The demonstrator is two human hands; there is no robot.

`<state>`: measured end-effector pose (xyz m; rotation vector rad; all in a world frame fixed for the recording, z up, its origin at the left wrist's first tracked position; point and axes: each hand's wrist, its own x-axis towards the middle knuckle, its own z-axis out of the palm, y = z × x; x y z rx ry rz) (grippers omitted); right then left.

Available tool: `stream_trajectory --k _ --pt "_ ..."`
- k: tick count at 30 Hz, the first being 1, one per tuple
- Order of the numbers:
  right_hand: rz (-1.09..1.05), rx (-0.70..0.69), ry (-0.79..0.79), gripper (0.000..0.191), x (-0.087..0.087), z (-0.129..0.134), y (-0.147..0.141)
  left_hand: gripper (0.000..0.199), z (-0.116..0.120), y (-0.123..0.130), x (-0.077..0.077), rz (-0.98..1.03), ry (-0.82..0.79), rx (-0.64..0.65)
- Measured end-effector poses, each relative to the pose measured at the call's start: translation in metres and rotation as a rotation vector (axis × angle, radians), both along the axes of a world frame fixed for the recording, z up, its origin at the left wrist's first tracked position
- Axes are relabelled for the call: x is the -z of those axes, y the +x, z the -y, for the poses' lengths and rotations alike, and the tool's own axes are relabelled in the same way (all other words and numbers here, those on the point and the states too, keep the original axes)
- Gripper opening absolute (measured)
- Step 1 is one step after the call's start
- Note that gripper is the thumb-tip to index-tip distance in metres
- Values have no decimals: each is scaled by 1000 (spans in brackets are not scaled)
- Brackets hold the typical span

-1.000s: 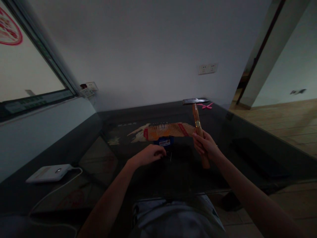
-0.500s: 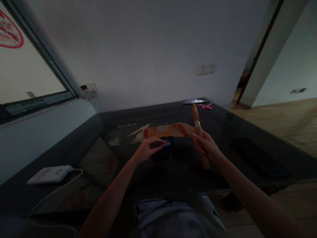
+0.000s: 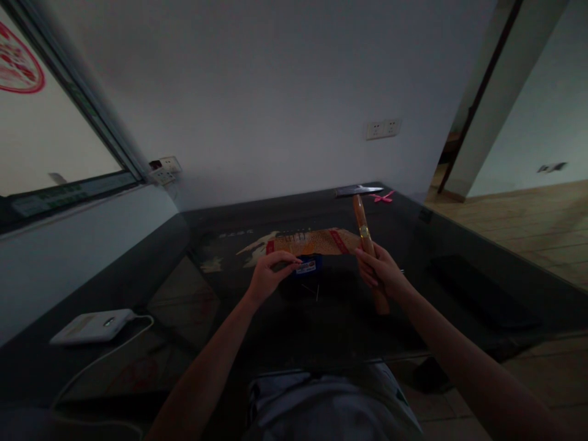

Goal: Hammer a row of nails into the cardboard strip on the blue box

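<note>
In the head view my right hand (image 3: 381,268) is wrapped round the wooden handle of a hammer (image 3: 362,223), held upright with its dark metal head at the top. My left hand (image 3: 272,274) has thumb and fingertips pinched together beside a small blue box (image 3: 309,264) with a white label. Whatever lies between those fingertips is too small to make out. Thin nail-like pieces (image 3: 316,293) lie just in front of the box. Behind it is a brown patterned piece of packaging (image 3: 312,241) with red bands.
The glossy black table (image 3: 331,337) meets a pale wall. At the left lies a white device (image 3: 92,326) with a white cable. A long dark object (image 3: 480,291) rests at the right, and a pink ribbon-like item (image 3: 383,197) lies at the far edge.
My left hand has drawn slightly left and up, showing more of the blue box's label. The hammer, still in my right hand, has tilted slightly and its head has shifted a little left.
</note>
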<state>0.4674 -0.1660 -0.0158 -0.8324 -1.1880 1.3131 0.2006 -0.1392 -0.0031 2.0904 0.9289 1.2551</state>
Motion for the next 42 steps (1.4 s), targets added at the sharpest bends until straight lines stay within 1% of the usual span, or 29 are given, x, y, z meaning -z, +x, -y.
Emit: stream_trajectory --k 3,6,9,11,14,17,21,25,31,34,38,40,42 --pt "-6 -6 -18 28 1 -1 -1 20 -11 8 -8 20 66 -144" --pt "-12 -10 -40 29 0 0 -1 17 -31 22 -24 -37 178 -272" --pt "-1 -13 -39 29 0 1 -2 14 -55 36 -38 -91 262 -317" --pt "-2 -23 -34 29 0 1 -2 12 -70 43 -40 -126 267 -324" --pt "-11 -36 -22 29 0 2 -3 10 -86 46 -35 -208 235 -308" --pt "-20 -44 -16 28 -1 2 -5 8 -93 44 -27 -276 232 -294" --pt "-12 -41 -36 28 0 2 -6 8 -95 42 -20 -285 236 -269" --pt "6 -45 -45 28 2 0 -4 7 -96 42 -19 -273 217 -229" --pt "19 -47 -40 29 3 1 -4 7 -97 43 -16 -292 202 -204" --pt "46 -40 -39 30 2 2 -5 7 -96 43 -16 -286 197 -205" --pt "173 -14 -11 31 -4 -1 -2 6 -95 43 -18 -281 147 -214" --pt "286 3 14 30 -13 -6 2 7 -96 42 -17 -274 120 -209" --pt "432 15 41 28 -26 -12 9 8 -96 42 -16 -265 101 -204"
